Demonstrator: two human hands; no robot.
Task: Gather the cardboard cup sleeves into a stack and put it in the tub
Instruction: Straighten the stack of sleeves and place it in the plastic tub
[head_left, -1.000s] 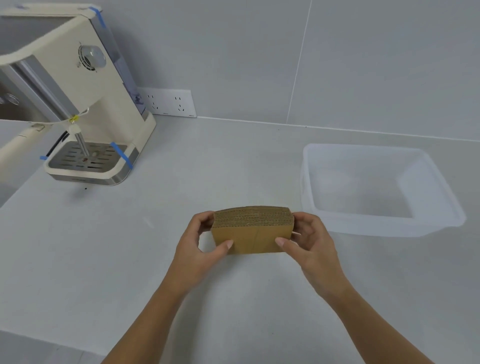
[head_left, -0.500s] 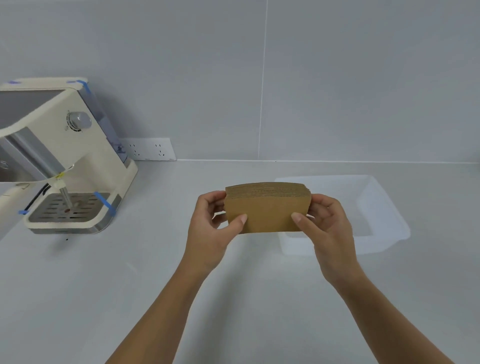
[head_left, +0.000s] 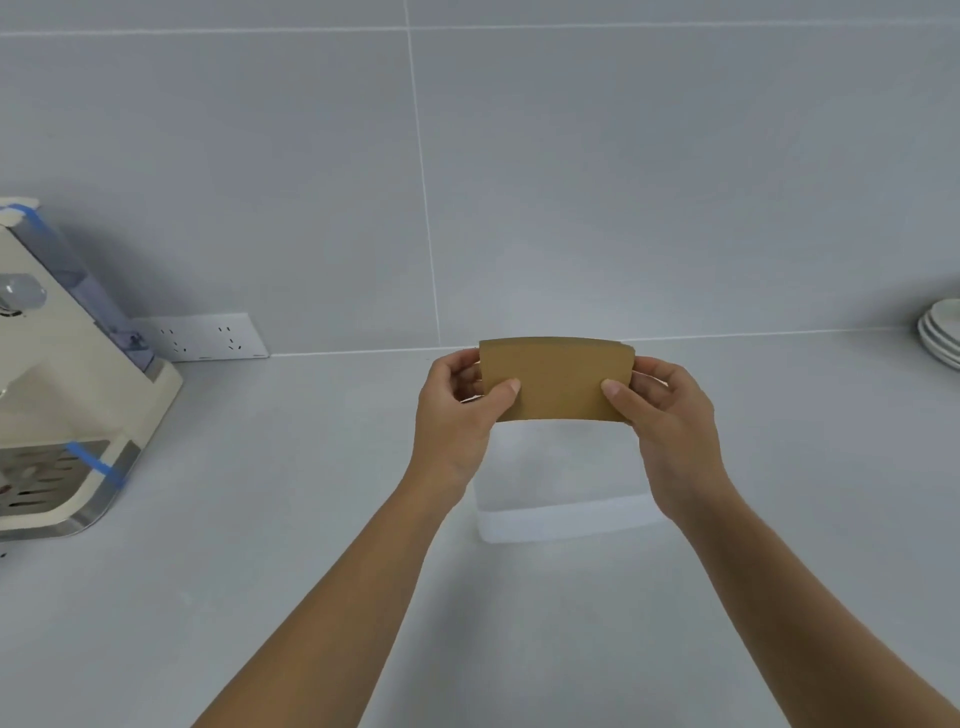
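A stack of brown cardboard cup sleeves (head_left: 556, 378) is held upright in the air between both hands, its flat face toward me. My left hand (head_left: 460, 415) grips its left end and my right hand (head_left: 665, 415) grips its right end, thumbs on the front. The translucent plastic tub (head_left: 561, 514) stands on the counter directly below and behind the stack; my hands and the stack hide most of it, and only its near wall and part of its inside show.
A cream coffee machine (head_left: 67, 395) with blue tape stands at the left on the grey counter (head_left: 260, 519). A white wall socket (head_left: 202, 338) sits beside it. Stacked white plates (head_left: 943, 332) lie at the far right edge.
Both hands have lifted the stack off the counter and carried it right, over the tub. The view has shifted right and tilted up, so the plates show now.
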